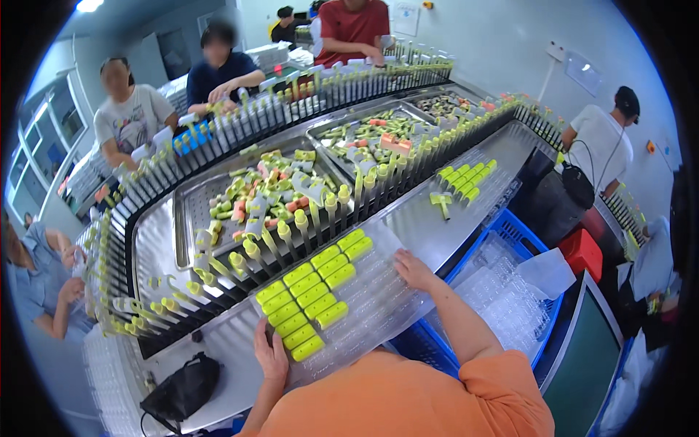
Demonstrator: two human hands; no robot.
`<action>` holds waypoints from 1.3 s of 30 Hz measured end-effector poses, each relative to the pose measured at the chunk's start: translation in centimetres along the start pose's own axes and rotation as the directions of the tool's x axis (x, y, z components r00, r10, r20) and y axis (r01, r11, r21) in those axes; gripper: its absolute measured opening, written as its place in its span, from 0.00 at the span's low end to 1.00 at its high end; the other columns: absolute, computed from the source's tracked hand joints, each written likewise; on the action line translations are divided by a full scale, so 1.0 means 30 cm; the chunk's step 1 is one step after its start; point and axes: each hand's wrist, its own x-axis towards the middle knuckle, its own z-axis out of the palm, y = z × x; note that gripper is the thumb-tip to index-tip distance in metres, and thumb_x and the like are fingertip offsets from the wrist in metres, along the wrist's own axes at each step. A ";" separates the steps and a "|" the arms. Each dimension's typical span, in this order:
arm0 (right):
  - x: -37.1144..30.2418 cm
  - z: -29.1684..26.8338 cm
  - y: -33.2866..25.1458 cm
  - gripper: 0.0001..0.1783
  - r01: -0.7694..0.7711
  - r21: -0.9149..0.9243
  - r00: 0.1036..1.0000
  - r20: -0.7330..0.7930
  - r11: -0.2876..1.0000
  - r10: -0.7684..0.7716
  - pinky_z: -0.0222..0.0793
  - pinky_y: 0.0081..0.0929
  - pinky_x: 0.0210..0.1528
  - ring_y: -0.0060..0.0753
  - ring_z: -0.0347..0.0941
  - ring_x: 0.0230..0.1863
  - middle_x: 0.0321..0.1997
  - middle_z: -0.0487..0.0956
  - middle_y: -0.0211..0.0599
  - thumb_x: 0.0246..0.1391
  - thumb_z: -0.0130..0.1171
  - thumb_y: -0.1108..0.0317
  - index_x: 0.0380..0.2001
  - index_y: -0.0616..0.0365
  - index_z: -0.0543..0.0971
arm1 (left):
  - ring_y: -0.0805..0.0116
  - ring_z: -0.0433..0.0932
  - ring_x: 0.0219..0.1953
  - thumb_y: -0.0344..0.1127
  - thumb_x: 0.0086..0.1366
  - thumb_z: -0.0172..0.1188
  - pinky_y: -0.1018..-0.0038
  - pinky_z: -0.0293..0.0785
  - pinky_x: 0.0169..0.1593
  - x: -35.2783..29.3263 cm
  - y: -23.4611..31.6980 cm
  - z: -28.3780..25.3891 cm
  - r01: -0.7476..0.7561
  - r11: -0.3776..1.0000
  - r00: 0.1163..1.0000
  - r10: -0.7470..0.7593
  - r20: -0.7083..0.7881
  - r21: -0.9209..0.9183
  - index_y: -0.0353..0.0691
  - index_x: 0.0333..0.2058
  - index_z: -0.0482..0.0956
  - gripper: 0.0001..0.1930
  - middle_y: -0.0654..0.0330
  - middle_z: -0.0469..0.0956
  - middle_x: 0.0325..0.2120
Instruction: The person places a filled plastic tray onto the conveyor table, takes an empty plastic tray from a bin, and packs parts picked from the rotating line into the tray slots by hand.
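Observation:
A clear plastic blister tray [378, 302] lies in front of me on the metal worktop, tilted toward my body. Several bright yellow-green, rounded oblong pieces [312, 296] sit in rows in its left and far cells, while the cells toward the right and near side hold none. At the tray's left edge, my left hand [271, 355] holds the rim between thumb and fingers. My right hand [416, 271] grips the opposite edge, with its fingertips on the tray's far right part. Both hands are bare, and the fingers' undersides are hidden.
Just beyond the tray runs a conveyor of upright holders [342, 211] with yellow-green tips. Metal trays [182, 226] of loose parts lie inside its loop. Another filled tray [466, 178] is at right. A blue crate [539, 251] stands beside me; a black pouch [182, 390] lies left. Several people work around.

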 end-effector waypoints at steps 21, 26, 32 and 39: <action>0.030 -0.024 0.037 0.20 -0.013 -0.073 1.000 0.022 0.997 0.015 0.53 0.37 0.68 0.55 0.55 0.69 0.65 0.64 0.56 0.65 0.42 0.60 0.55 0.52 0.75 | 0.54 0.79 0.34 0.30 0.56 0.57 0.61 0.77 0.34 0.021 -0.022 -0.040 0.065 0.892 0.998 -0.065 -0.013 0.448 0.43 0.46 0.74 0.17 0.57 0.75 0.35; 0.018 -0.047 0.007 0.20 -0.016 -0.026 0.999 0.036 1.000 0.017 0.56 0.36 0.67 0.55 0.58 0.67 0.64 0.66 0.57 0.65 0.43 0.60 0.54 0.54 0.76 | 0.56 0.78 0.36 0.30 0.54 0.58 0.63 0.78 0.34 0.003 -0.018 -0.021 0.036 0.858 0.999 -0.034 -0.012 0.513 0.44 0.45 0.76 0.17 0.57 0.72 0.36; 0.018 -0.093 -0.001 0.19 -0.014 -0.021 0.995 0.095 1.000 0.016 0.63 0.36 0.61 0.53 0.66 0.61 0.56 0.74 0.54 0.65 0.44 0.59 0.47 0.56 0.79 | 0.58 0.76 0.35 0.29 0.53 0.58 0.64 0.78 0.33 -0.010 -0.013 -0.017 -0.022 0.828 1.000 0.027 0.000 0.561 0.42 0.45 0.77 0.18 0.58 0.71 0.35; 0.022 -0.072 0.007 0.18 0.041 -0.095 0.997 0.064 0.995 -0.035 0.64 0.38 0.60 0.52 0.68 0.59 0.56 0.74 0.48 0.64 0.45 0.61 0.47 0.58 0.79 | 0.58 0.76 0.36 0.29 0.53 0.59 0.66 0.78 0.33 0.016 -0.014 -0.013 -0.021 0.771 0.999 -0.002 0.036 0.637 0.41 0.47 0.76 0.20 0.58 0.70 0.34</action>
